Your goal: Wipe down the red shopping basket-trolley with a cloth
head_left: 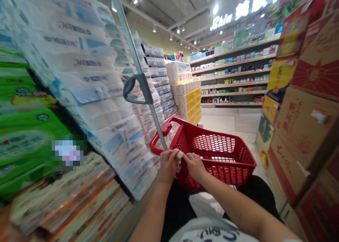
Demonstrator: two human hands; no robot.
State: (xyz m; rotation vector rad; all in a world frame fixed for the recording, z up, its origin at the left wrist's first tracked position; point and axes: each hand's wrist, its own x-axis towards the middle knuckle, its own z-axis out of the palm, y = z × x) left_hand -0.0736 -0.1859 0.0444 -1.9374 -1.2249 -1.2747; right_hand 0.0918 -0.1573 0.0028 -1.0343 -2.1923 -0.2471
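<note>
Both my hands meet at the near rim of a red shopping basket (233, 153), which is empty inside. My left hand (167, 166) is closed around a small crumpled whitish thing (179, 157), perhaps a tissue or cloth. My right hand (194, 166) pinches the same thing from the other side. A grey pull handle (139, 88) on a long metal pole rises from the basket's near left corner, just past my left hand.
Stacked packs of toilet paper and tissues (87, 79) fill the left side. Cardboard boxes (304, 129) are piled on the right. A tiled aisle (227, 123) runs ahead to shelves of bottles (233, 81) under a lit sign.
</note>
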